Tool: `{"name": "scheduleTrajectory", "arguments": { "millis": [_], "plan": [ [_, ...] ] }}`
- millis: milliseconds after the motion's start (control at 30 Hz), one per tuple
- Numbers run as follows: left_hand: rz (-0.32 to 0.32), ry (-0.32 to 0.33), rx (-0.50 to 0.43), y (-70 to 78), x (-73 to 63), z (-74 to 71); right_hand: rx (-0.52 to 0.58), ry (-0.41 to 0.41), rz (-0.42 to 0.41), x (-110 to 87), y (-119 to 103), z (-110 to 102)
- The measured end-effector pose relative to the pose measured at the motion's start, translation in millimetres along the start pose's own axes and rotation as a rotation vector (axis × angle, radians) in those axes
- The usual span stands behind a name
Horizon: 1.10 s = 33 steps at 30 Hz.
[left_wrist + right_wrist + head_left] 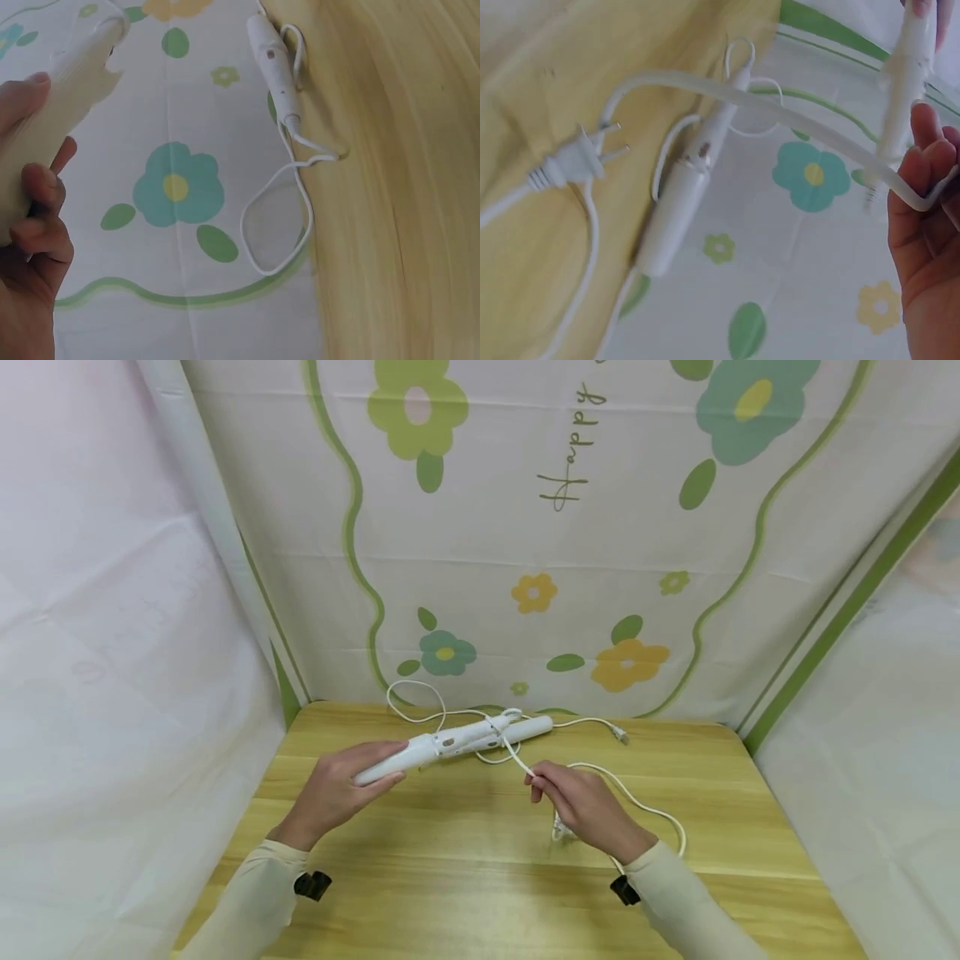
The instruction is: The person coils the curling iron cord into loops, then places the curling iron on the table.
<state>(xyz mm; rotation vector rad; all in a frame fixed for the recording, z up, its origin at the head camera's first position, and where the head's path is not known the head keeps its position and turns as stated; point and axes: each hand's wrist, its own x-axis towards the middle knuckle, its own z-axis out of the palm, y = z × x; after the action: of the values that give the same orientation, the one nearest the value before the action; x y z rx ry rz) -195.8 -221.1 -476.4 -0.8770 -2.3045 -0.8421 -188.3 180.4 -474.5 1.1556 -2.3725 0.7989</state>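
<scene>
My left hand (337,785) grips the wide end of a white, wand-shaped corded appliance (408,757), which looks like a hair iron. Its far end is raised, as the left wrist view shows. Between thumb and fingers, my right hand (585,802) pinches a white cord (517,758), which runs up to the held iron's far end. Behind it a second white hair iron (536,727) lies at the back of the table, partly hidden in the head view. The right wrist view shows a two-pin plug (570,161) near the table surface.
The second iron's cord makes a loop (266,270) at the back edge. Another plug (619,734) lies at the back right of the wooden table (450,877). Slack cord (667,814) curves right of my right hand. A flowered curtain (465,527) hangs behind, with white sheets at both sides.
</scene>
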Motion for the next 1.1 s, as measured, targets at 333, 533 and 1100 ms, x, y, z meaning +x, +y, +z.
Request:
{"name": "scheduleTrajectory", "arguments": {
  "millis": [333, 533, 1100],
  "plan": [
    [0.036, -0.192, -0.021, 5.6, -1.7, 1.9, -0.141, 0.019, -0.208, 22.9, 8, -15],
    [-0.01, -0.303, -0.156, 4.4, -7.9, -1.8, -0.118, 0.009, -0.2, 37.7, 18, -13],
    [-0.238, -0.451, -0.543, 7.4, -11.1, 3.3, 0.046, -0.263, -0.092, 69.7, 18, -7]
  ]
}}
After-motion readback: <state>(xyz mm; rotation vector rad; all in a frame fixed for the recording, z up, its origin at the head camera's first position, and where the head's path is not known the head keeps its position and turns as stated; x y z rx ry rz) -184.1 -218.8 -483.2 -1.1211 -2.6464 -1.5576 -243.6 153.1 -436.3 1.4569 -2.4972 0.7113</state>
